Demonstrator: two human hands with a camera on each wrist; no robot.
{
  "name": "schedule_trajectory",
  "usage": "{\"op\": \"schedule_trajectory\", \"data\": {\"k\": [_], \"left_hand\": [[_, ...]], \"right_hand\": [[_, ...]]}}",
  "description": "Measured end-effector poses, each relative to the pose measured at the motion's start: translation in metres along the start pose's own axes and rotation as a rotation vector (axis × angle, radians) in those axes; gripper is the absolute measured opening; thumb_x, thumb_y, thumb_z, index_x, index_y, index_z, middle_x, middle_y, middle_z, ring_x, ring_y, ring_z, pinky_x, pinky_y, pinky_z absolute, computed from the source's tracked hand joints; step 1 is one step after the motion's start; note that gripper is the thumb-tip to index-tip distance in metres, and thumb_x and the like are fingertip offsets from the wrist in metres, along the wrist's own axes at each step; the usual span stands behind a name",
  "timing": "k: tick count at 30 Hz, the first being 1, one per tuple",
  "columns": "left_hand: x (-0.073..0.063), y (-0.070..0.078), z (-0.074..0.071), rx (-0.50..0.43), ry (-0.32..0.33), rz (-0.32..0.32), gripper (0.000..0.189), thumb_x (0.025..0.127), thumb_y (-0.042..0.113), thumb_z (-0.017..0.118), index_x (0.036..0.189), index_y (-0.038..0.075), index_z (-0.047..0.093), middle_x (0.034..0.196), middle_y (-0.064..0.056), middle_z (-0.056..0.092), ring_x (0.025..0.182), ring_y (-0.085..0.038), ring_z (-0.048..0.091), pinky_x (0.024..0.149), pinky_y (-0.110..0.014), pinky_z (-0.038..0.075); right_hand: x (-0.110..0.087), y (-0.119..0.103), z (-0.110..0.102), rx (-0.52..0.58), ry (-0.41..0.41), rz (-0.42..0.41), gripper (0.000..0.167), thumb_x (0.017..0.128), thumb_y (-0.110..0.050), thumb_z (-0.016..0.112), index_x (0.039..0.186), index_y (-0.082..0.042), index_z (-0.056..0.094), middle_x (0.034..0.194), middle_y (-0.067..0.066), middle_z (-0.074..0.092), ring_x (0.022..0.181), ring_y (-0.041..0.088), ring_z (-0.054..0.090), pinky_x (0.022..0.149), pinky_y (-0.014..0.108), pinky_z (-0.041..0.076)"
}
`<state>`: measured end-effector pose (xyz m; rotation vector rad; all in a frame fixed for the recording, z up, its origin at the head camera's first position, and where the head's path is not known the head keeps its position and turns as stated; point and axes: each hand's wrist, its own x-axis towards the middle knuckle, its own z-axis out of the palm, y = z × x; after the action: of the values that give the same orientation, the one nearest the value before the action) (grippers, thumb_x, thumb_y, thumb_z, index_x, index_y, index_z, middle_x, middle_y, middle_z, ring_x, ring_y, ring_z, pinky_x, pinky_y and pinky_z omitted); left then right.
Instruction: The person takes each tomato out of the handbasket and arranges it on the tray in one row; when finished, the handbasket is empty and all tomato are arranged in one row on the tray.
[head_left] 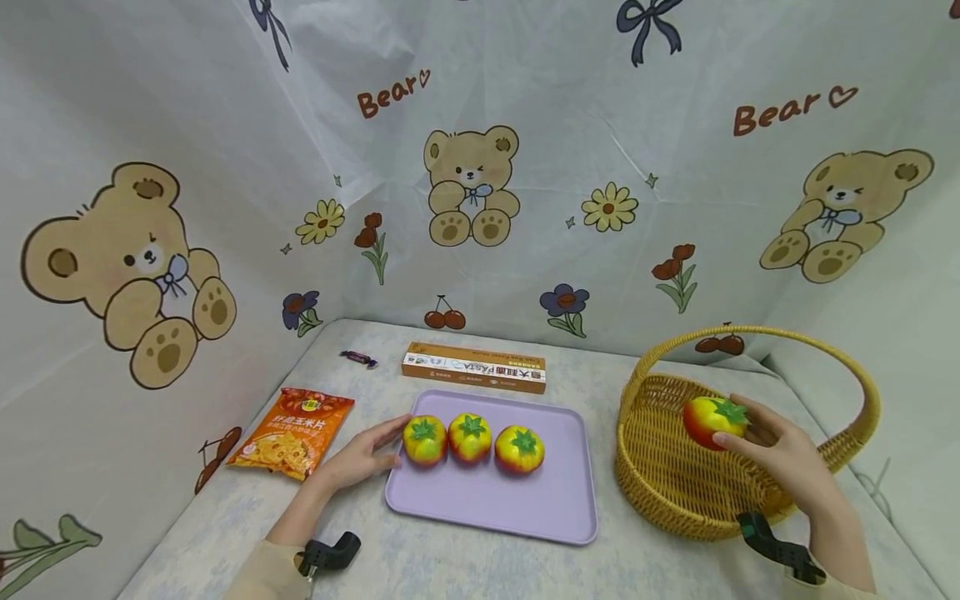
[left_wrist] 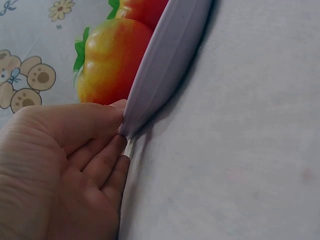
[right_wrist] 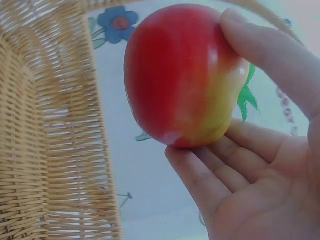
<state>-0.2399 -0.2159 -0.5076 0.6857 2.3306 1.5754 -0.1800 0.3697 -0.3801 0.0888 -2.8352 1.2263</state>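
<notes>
My right hand (head_left: 780,454) holds a red-and-yellow tomato (head_left: 715,422) with a green leafy top, over the wicker basket (head_left: 630,467). In the right wrist view, thumb and fingers grip the tomato (right_wrist: 180,75) from opposite sides, beside the woven basket wall (right_wrist: 75,125). At the left edge of the lilac tray (head_left: 480,504), my left hand (head_left: 360,458) pinches the rim; the left wrist view has the thumb on the rim and the fingertips below it. Three similar tomatoes (head_left: 470,438) sit in a row along the tray's far side, the leftmost close to my left hand.
Behind the tray lies a long pasta box (head_left: 474,367). An orange snack bag (head_left: 294,433) rests left of my left hand, with a small wrapped candy (head_left: 358,359) farther back. The basket's tall handle (head_left: 757,331) arches over it. A bear-print cloth (head_left: 525,283) stands behind the table.
</notes>
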Motion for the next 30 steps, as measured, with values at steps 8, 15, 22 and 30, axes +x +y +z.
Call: {"op": "schedule_trajectory", "data": {"k": [8, 15, 22, 30], "left_hand": [[0.001, -0.002, 0.0, 0.001, 0.022, -0.014, 0.068, 0.088, 0.004, 0.063, 0.146, 0.0, 0.029, 0.151, -0.017, 0.026, 0.137, -0.036, 0.025, 0.11, -0.05, 0.022], [0.001, -0.003, 0.0, 0.004, 0.011, -0.006, 0.067, 0.088, 0.006, 0.064, 0.146, 0.001, 0.03, 0.151, -0.017, 0.027, 0.137, -0.036, 0.026, 0.11, -0.05, 0.021], [-0.001, 0.001, 0.001, 0.003, 0.003, -0.004, 0.068, 0.088, 0.009, 0.065, 0.146, 0.001, 0.031, 0.151, -0.017, 0.027, 0.137, -0.036, 0.025, 0.11, -0.05, 0.02], [-0.001, 0.002, 0.001, -0.003, 0.01, -0.01, 0.067, 0.088, 0.006, 0.064, 0.146, 0.001, 0.031, 0.151, -0.018, 0.027, 0.137, -0.037, 0.025, 0.11, -0.051, 0.021]], "right_hand": [[-0.022, -0.013, -0.001, 0.084, 0.054, -0.02, 0.068, 0.092, -0.028, 0.062, 0.15, -0.023, 0.027, 0.149, 0.019, 0.029, 0.115, -0.001, 0.048, 0.077, 0.005, 0.044], [-0.031, -0.035, 0.013, 0.178, 0.055, -0.184, 0.066, 0.09, -0.01, 0.064, 0.148, -0.017, 0.033, 0.135, -0.013, 0.041, 0.107, -0.012, 0.049, 0.082, 0.008, 0.045], [-0.024, -0.048, 0.028, 0.214, 0.048, -0.235, 0.067, 0.089, -0.007, 0.065, 0.148, -0.014, 0.033, 0.138, -0.01, 0.04, 0.109, -0.008, 0.05, 0.083, 0.009, 0.045], [-0.011, -0.063, 0.058, 0.309, -0.007, -0.328, 0.064, 0.086, -0.002, 0.067, 0.143, -0.003, 0.037, 0.136, 0.0, 0.044, 0.108, 0.002, 0.055, 0.085, 0.015, 0.048]]}}
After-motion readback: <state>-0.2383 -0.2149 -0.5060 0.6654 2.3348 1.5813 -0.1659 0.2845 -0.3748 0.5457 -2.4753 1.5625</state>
